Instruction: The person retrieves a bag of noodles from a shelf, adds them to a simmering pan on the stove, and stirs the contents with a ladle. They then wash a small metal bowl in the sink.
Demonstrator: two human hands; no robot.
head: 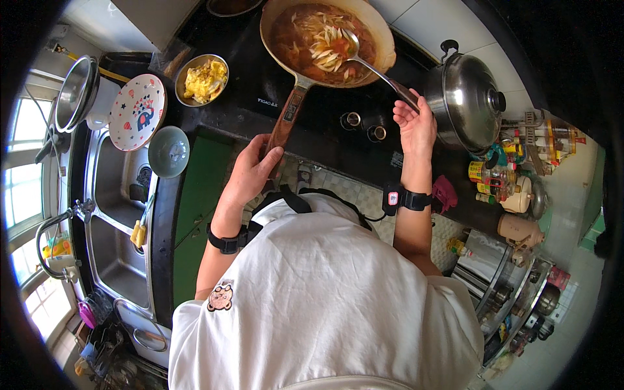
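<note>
A light-rimmed pan (390, 48) of reddish broth with pale noodle-like pieces (329, 48) sits on the black gas stove (243, 114). Its wooden handle (291, 109) points towards me, and my left hand (256, 165) is closed around the handle's near end. In my right hand (415, 124) is the dark handle of a metal ladle (378, 73); the ladle's bowl is in the pan, among the pale pieces. A metal bowl of cooked egg (204, 80) stands to the left of the pan.
A large lidded steel pot (470, 102) stands right of the pan. At the left are an elephant-patterned plate (137, 113), a grey-green bowl (168, 152), stacked metal bowls (75, 95) and a double sink (119, 263). Bottles (492, 180) line the counter at the right.
</note>
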